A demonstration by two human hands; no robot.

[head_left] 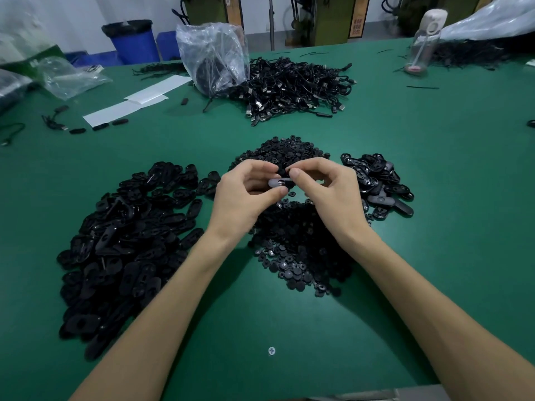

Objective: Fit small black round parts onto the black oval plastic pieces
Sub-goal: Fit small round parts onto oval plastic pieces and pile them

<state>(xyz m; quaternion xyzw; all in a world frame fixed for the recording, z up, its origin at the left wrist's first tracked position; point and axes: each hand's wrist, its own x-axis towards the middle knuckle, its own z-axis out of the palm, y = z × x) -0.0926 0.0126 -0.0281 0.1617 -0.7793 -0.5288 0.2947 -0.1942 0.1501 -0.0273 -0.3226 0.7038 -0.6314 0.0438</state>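
Observation:
My left hand (pixel 244 195) pinches a black oval plastic piece (pixel 278 183) between thumb and fingers, above the middle of the green table (pixel 434 169). My right hand (pixel 327 189) meets it from the right, thumb and forefinger closed on a small black round part (pixel 285 170) at the oval's top. Beneath and behind the hands spreads a heap of small round parts (pixel 301 250). A large pile of loose oval pieces (pixel 124 238) lies to the left. A smaller pile of oval pieces (pixel 379 183) lies to the right.
A tangle of black cables (pixel 292 88) and a clear plastic bag (pixel 214 56) sit at the back centre. White paper strips (pixel 136 102) and stray ovals lie back left. A clear bottle (pixel 422 41) stands back right. A screw head (pixel 271 350) marks the near table.

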